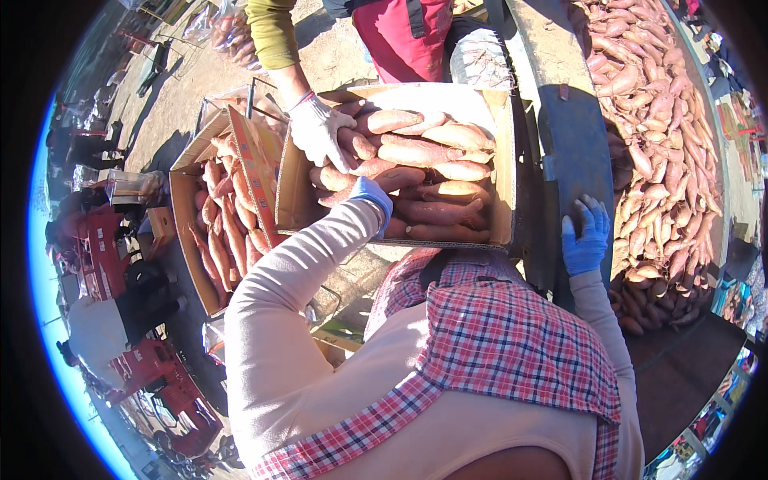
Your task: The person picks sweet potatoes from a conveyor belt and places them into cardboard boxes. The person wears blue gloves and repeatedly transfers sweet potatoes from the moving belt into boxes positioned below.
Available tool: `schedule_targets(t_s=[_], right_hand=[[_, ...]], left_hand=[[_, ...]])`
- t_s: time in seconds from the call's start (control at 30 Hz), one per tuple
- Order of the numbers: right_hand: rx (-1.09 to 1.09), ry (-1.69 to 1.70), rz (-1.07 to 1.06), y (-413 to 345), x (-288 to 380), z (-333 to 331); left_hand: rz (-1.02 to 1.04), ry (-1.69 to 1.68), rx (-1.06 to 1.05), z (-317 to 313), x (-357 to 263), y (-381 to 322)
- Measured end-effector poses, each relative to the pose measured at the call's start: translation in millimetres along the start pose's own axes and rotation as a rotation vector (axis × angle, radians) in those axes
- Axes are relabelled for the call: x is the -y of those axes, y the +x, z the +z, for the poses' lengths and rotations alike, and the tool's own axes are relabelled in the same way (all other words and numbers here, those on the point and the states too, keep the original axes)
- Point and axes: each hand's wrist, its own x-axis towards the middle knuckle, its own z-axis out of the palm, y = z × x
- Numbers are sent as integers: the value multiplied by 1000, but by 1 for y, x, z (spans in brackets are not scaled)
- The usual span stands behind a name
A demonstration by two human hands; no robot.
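Observation:
My left hand (pixel 373 199), in a blue glove, reaches over the near side of a cardboard box (pixel 504 168) filled with sweet potatoes (pixel 420 151). It is against a darker sweet potato (pixel 401 178); its fingers are mostly hidden, so I cannot tell whether they grip it. At the right, my right hand (pixel 585 236), also blue-gloved, rests on a dark metal panel (pixel 576 144) with its fingers somewhat apart and nothing in them. Across the box, another person's white-gloved hand (pixel 321 129) touches sweet potatoes at the box's left end.
A second cardboard box (pixel 195 258) of sweet potatoes stands tilted at the left. Beyond the metal panel lies a large heap of sweet potatoes (pixel 666 138). Someone in red trousers (pixel 405 36) stands opposite. Bagged sweet potatoes (pixel 234 39) lie on the ground at the upper left.

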Motion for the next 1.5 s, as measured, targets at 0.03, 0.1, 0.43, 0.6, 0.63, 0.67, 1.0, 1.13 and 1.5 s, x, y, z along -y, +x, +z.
schedule_targets(t_s=[0.03,0.1,0.43,0.6,0.63,0.67,1.0,1.13,1.5], right_hand=[[-3,-3,-2,1,-1,-1],[-24,43,-35,-1,-4,2],[28,23,39,-2,-3,2],[17,50,6,-5,-6,3],[14,57,-6,-7,-8,5],[23,47,0,-7,-8,5],[26,41,27,-9,-14,10],[17,-23,14,-6,-11,7],[-48,94,5,-3,-6,0]], left_hand=[[1,12,10,0,1,5],[11,-38,6,3,10,11],[632,-2179,-593,52,87,-33],[1082,-2876,-566,70,33,-32],[1214,-2992,-481,76,26,-28],[1131,-3020,-603,76,19,-31],[-156,-3075,-1851,95,214,-107],[198,-2863,-1380,43,160,-59],[-278,-481,-410,-5,11,9]])
